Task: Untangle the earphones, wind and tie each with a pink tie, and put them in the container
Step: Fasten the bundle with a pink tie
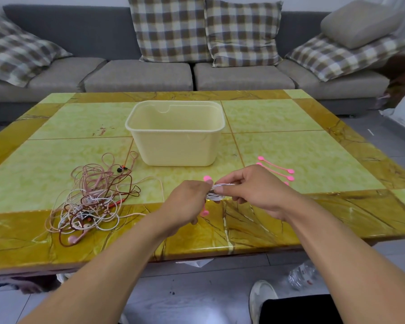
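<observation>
So both hands, left hand (pixel 189 199) and right hand (pixel 248 190), pinch a wound white earphone (pixel 216 195) mid-frame, wrapping a pink tie (pixel 207 178); next, cinch it, then drop it in the container (pixel 175 134).

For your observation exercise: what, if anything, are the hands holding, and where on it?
Both hands, left hand and right hand, pinch a wound white earphone bundle at its opposite ends, with a pink tie around it.

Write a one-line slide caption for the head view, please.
Both hands hold a wound white earphone with a pink tie.

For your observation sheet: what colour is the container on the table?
Pale cream-yellow container, clearest in the head view.
</observation>
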Tool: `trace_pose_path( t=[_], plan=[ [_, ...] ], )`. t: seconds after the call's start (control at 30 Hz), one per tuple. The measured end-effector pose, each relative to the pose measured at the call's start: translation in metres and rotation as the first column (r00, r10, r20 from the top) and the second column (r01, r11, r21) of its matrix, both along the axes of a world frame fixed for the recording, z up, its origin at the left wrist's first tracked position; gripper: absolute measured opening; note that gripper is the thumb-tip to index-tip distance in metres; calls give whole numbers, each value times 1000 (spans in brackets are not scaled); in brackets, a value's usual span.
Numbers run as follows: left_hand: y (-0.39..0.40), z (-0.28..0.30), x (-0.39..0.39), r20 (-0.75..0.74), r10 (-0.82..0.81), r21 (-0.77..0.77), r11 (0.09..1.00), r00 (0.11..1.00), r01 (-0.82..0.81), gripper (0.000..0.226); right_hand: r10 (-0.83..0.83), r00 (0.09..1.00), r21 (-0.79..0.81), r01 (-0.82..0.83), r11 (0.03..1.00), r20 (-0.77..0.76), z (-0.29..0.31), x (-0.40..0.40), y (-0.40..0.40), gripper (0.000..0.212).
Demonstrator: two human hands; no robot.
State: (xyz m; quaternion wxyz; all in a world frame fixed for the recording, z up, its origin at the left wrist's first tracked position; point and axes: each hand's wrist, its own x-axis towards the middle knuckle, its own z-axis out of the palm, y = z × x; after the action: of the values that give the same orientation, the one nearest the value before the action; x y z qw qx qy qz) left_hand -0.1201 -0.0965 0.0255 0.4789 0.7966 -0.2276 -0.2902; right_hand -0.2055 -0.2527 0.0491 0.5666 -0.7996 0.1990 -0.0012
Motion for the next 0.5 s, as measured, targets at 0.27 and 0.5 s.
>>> trace_pose_path(
  t=[0.27, 0.5],
  plan=[
    [-5, -3, -1, -75, 68, -79, 994, 995, -74, 47, -65, 996, -123, 72, 990, 58, -10, 4, 1, 13],
    [-6, -1, -5, -94, 62, -104, 992, 994, -72, 42, -84, 994, -113, 92, 989, 72, -10, 5, 2, 11]
  ],
)
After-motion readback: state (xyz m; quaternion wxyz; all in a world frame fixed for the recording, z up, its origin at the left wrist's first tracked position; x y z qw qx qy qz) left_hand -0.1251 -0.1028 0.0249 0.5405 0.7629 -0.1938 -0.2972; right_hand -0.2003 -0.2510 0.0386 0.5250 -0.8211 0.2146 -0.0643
